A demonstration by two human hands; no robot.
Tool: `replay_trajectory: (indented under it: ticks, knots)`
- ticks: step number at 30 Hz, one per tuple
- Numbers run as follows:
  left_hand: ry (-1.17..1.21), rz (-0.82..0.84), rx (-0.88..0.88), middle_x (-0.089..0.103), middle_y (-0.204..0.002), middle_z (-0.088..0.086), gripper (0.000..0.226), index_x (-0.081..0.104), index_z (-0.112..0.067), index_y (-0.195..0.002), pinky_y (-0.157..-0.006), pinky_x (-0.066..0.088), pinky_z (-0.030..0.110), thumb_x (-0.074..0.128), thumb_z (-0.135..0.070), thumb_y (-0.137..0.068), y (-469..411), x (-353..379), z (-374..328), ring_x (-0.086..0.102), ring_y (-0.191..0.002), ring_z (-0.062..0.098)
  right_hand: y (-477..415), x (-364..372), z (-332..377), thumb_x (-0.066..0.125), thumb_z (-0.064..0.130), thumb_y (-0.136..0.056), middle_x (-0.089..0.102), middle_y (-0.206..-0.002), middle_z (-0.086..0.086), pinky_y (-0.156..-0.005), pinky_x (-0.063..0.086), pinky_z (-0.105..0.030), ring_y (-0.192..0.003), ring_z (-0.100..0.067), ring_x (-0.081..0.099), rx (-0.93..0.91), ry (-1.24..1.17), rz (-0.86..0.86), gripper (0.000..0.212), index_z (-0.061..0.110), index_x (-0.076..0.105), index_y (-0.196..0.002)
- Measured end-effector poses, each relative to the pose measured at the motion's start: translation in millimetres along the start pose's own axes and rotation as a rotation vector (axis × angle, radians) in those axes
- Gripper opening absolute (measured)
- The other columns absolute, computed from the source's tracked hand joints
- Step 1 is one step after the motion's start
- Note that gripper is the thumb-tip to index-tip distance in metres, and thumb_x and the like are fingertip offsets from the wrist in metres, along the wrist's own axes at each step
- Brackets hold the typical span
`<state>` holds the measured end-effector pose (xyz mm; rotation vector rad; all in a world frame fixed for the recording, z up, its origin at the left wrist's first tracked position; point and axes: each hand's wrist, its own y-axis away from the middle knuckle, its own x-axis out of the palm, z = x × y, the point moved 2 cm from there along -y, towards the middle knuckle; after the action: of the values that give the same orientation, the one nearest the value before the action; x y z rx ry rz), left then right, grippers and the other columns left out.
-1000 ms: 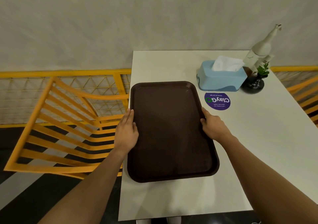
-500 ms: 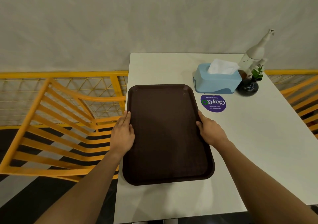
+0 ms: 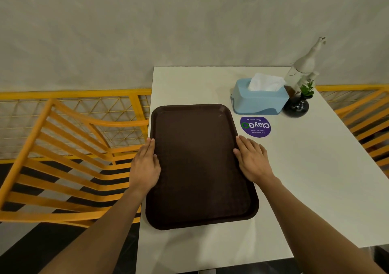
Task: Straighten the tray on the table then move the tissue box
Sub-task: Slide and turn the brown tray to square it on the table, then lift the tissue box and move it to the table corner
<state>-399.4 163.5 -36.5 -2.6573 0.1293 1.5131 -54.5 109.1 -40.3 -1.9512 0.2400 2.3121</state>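
A white table (image 3: pixel 305 179) stands against a grey wall (image 3: pixel 147 32), with yellow slatted chairs (image 3: pixel 63 151) at 9 and 3 o'clock. A dark brown tray (image 3: pixel 197 168) lies along the table's 9 o'clock edge, the left hand (image 3: pixel 145 166) and right hand (image 3: pixel 252 160) pressed against its long rims, fingers extended and close together. At 1 o'clock from the tray sits a light blue tissue box (image 3: pixel 259 99), a white tissue rising from it, just beside a purple sticker (image 3: pixel 255 126) and a small dark vase (image 3: pixel 295 106).

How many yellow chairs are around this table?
2: one chair left of the table, another at the right edge, partly cut off. Others may sit out of view.
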Motion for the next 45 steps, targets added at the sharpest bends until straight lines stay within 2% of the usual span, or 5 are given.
replay_trajectory:
  ticks: [8,20,27,34,45]
  knots:
    - [-0.078,0.028,0.017,0.032,-0.164,0.011,0.058,0.033,-0.009,-0.157,-0.122,0.028,0.045,0.048,-0.021,-0.103,-3.3,-5.5,-1.4,0.028,-0.151,0.027,1.2,-6.8,-3.3,0.024,0.053,-0.105,0.018,-0.167,0.002,-0.121,0.009,-0.051,-0.153,-0.021,0.014,-0.036,-0.185,0.089,0.064,0.023,0.011,-0.161]
    - [0.195,-0.144,0.129,0.040,-0.157,0.000,0.058,0.043,-0.024,-0.152,-0.118,0.033,0.045,0.058,-0.037,-0.098,-51.6,24.1,-164.3,0.033,-0.147,0.021,-55.6,-80.4,-91.0,0.050,0.043,-0.102,0.039,-0.157,0.001,-0.102,0.028,-0.012,-0.140,-0.015,0.037,-0.020,-0.481,-0.258,0.055,0.022,0.038,-0.152]
    - [0.379,-0.130,0.097,0.041,-0.155,0.001,0.073,0.038,-0.020,-0.153,-0.108,0.032,0.027,0.068,-0.046,-0.092,-98.1,80.9,-268.4,0.042,-0.141,0.018,-107.4,-100.9,-146.5,0.054,0.030,-0.102,0.033,-0.159,-0.008,-0.118,0.030,-0.043,-0.146,-0.025,0.030,-0.028,-0.542,-0.341,0.054,0.012,0.040,-0.151]
    - [0.450,-0.047,-0.032,0.032,-0.160,0.007,0.101,0.021,-0.020,-0.159,-0.102,0.041,0.036,0.074,-0.056,-0.082,-139.2,119.8,-301.1,0.039,-0.142,0.027,-129.4,-89.4,-164.6,0.060,0.020,-0.099,0.026,-0.161,-0.013,-0.118,0.022,-0.031,-0.149,-0.027,0.024,-0.034,-0.633,-0.290,0.067,0.006,0.027,-0.155]
    - [0.563,-0.053,0.060,0.064,-0.124,0.002,0.059,0.051,-0.018,-0.136,-0.088,0.054,0.030,0.078,-0.035,-0.086,-170.0,133.1,-304.3,0.059,-0.112,0.019,-150.8,-71.9,-164.3,0.061,0.021,-0.096,0.046,-0.148,-0.010,-0.111,0.037,-0.049,-0.133,-0.030,0.041,0.089,-0.744,-0.356,0.065,0.013,0.032,-0.153]
